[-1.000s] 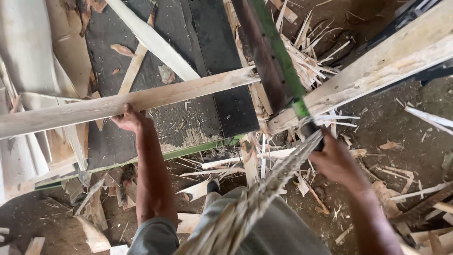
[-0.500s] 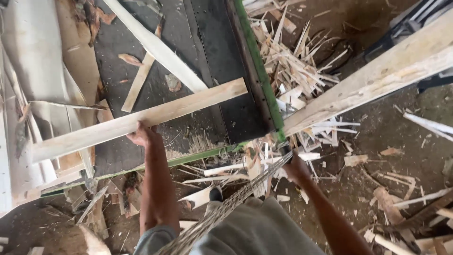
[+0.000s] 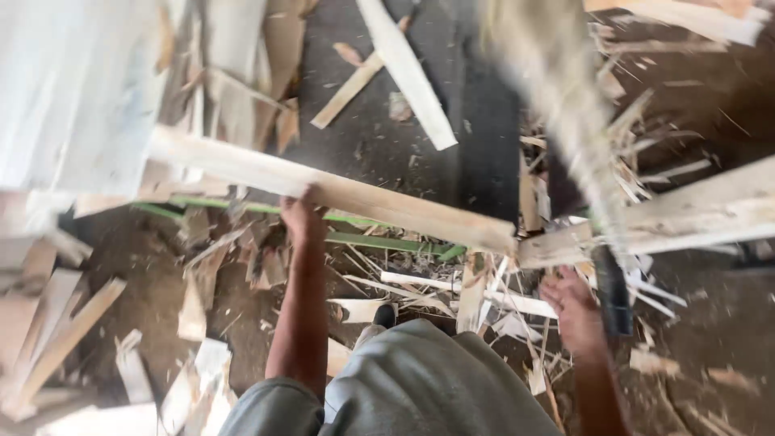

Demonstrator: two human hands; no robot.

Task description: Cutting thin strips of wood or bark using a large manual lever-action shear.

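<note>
The left hand point(image 3: 300, 216) gripped the long pale plank point(image 3: 339, 194), which lay across the dark work surface point(image 3: 476, 153) and now slanted down to the right, where half a second earlier it rose that way. The right hand point(image 3: 575, 311) was closed on a dark-handled tool point(image 3: 611, 291), its blurred blade, perhaps a machete, now swung upward. Wood scraps point(image 3: 420, 282) littered the ground.

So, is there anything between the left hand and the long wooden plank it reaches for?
Nothing visible stands between them. The left hand is already on the long plank, gripping its near edge above the green bar. The right hand is apart, holding a dark handle among wood scraps.
</note>
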